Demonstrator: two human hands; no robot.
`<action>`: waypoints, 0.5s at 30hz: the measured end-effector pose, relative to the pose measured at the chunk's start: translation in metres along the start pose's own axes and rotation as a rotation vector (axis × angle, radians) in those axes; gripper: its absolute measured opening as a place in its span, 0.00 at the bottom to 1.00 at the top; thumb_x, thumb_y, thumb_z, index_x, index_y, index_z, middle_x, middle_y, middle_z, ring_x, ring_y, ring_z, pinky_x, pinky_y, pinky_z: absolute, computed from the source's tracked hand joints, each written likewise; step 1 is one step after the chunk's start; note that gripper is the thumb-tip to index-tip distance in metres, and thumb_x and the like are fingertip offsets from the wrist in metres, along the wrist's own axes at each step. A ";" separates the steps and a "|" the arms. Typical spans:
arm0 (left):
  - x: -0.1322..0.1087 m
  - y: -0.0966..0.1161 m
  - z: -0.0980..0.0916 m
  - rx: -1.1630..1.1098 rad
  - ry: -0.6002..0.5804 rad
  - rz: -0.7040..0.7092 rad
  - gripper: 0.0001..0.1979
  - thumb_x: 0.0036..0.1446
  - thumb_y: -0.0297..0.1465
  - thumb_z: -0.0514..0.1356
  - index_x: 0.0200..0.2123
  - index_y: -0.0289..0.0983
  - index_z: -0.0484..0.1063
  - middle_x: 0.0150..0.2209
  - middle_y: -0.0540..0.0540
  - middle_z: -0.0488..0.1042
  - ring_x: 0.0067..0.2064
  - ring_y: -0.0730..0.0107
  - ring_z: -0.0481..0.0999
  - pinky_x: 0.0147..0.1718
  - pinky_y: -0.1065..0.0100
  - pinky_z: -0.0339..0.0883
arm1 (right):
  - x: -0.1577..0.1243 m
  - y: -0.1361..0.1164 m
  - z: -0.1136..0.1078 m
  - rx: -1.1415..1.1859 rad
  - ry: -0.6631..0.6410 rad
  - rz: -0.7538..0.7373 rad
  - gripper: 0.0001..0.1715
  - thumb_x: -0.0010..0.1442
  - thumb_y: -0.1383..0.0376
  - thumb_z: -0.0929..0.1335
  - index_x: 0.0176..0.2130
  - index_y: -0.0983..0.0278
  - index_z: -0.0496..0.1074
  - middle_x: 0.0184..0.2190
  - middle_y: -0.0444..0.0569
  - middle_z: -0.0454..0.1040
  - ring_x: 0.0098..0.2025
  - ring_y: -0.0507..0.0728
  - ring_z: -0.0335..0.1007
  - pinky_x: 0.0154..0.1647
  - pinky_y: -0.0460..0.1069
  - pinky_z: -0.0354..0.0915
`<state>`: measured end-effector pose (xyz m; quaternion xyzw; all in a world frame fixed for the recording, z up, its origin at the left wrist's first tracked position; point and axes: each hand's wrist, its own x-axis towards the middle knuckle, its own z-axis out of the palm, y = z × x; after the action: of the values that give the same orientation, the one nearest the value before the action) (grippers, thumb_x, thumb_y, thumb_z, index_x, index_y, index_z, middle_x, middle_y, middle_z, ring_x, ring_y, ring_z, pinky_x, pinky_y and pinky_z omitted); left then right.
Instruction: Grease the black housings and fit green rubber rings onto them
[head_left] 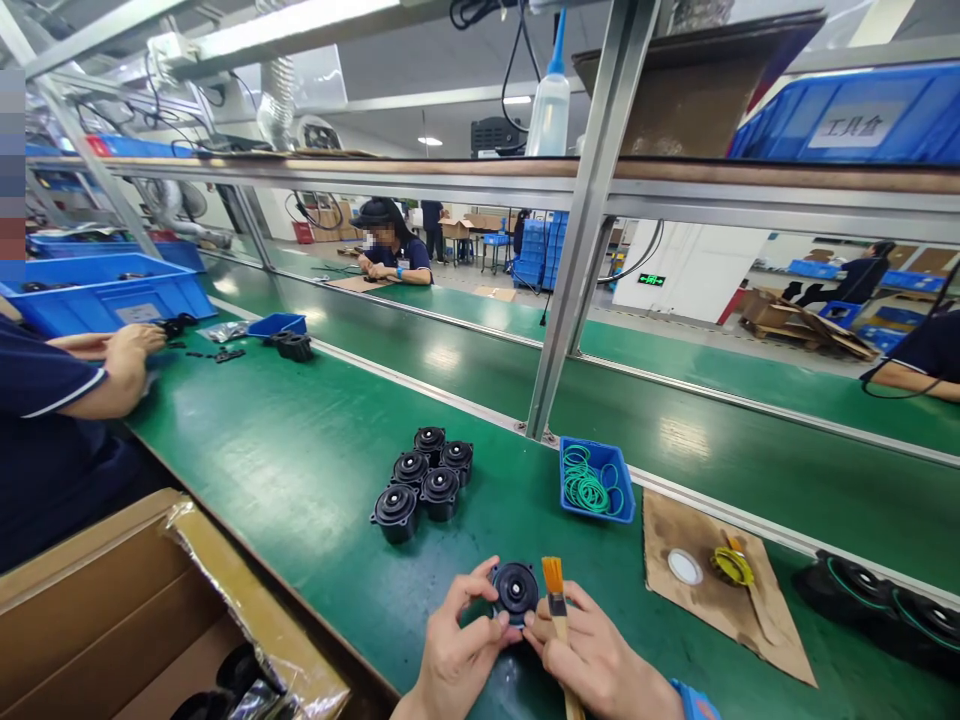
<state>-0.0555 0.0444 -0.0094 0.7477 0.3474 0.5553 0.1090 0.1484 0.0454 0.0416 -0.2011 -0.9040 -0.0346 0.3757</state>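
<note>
My left hand (pixel 459 640) grips the left side of a round black motor housing (pixel 516 590), thumb at its front and fingers at its rim. At the other side, my right hand (pixel 592 650) has its fingertips against the housing. A paintbrush (pixel 557 605) with orange bristles pointing up is tucked in that same hand, its wooden handle running down through the palm. Beyond my hands stand several similar black housings (pixel 439 487) in a cluster. A small blue bin (pixel 628 508) of green rubber rings (pixel 587 485) sits to the right of them.
On the right, a stained cardboard sheet (pixel 671 520) carries a white lid (pixel 684 567) and a yellow-rimmed pot (pixel 731 566). Black housings with green rings (pixel 855 580) lie farther right. An open carton (pixel 97 590) is at lower left. A co-worker's arm (pixel 112 370) reaches over the green bench.
</note>
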 end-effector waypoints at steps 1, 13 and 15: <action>-0.001 0.000 0.001 0.014 -0.004 0.017 0.11 0.61 0.20 0.59 0.28 0.39 0.73 0.39 0.48 0.69 0.53 0.55 0.81 0.45 0.63 0.81 | 0.001 -0.002 0.000 0.001 0.000 0.003 0.18 0.72 0.76 0.56 0.38 0.65 0.71 0.34 0.52 0.82 0.34 0.55 0.76 0.46 0.55 0.70; 0.006 0.003 -0.001 0.059 -0.088 -0.349 0.35 0.43 0.30 0.74 0.55 0.39 0.67 0.51 0.39 0.75 0.51 0.51 0.79 0.49 0.51 0.77 | 0.014 0.003 -0.036 0.813 0.227 0.835 0.33 0.72 0.43 0.53 0.48 0.63 0.70 0.17 0.42 0.69 0.21 0.53 0.63 0.25 0.47 0.62; 0.007 0.002 0.001 0.029 -0.163 -0.416 0.38 0.42 0.28 0.74 0.57 0.39 0.66 0.52 0.39 0.76 0.53 0.50 0.79 0.51 0.50 0.75 | 0.014 0.006 -0.041 0.801 0.259 0.892 0.38 0.69 0.38 0.54 0.46 0.64 0.74 0.17 0.42 0.66 0.19 0.52 0.60 0.21 0.46 0.57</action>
<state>-0.0531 0.0480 -0.0037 0.7039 0.4921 0.4535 0.2383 0.1690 0.0469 0.0798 -0.3974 -0.6225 0.4441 0.5074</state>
